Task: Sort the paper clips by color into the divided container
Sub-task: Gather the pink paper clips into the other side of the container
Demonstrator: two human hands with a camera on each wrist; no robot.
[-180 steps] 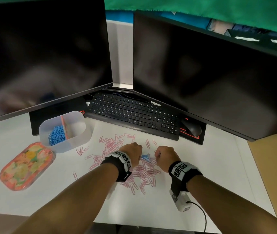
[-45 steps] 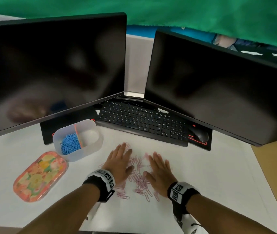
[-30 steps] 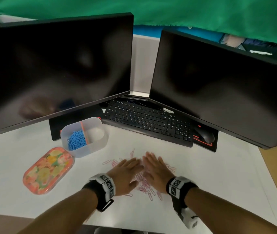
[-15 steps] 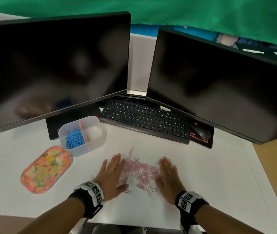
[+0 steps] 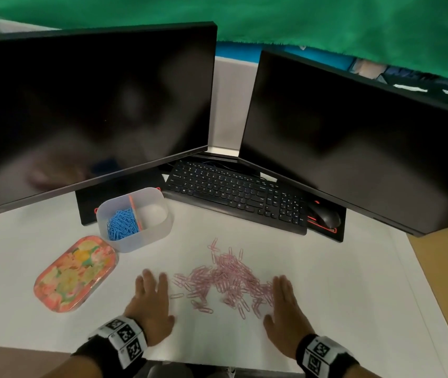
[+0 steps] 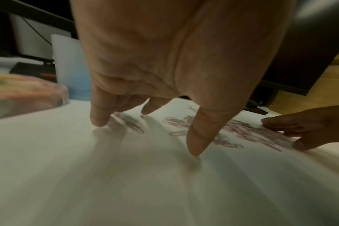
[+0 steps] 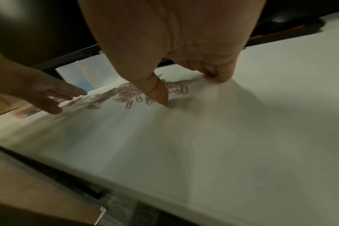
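A loose heap of pink paper clips (image 5: 227, 279) lies on the white desk between my hands. My left hand (image 5: 150, 298) lies flat with straight fingers just left of the heap, holding nothing. On the heap's right edge my right hand (image 5: 285, 304) is flat too, its fingers touching the outer clips. The translucent divided container (image 5: 160, 230) stands at the back left, with blue paper clips (image 5: 122, 224) in its left compartment and nothing visible in the right one. In the wrist views the pink clips (image 6: 242, 131) (image 7: 126, 94) lie beyond my fingertips (image 6: 194, 146) (image 7: 159, 96).
A floral orange lid (image 5: 74, 274) lies left of my left hand. A black keyboard (image 5: 236, 193) and mouse (image 5: 325, 216) sit behind the heap under two dark monitors (image 5: 89, 110). The desk's front edge (image 5: 212, 365) runs just below my wrists.
Both hands swept the scattered pink clips inward into a heap, then drew apart; they now lie wider and nearer the front edge than half a second ago.
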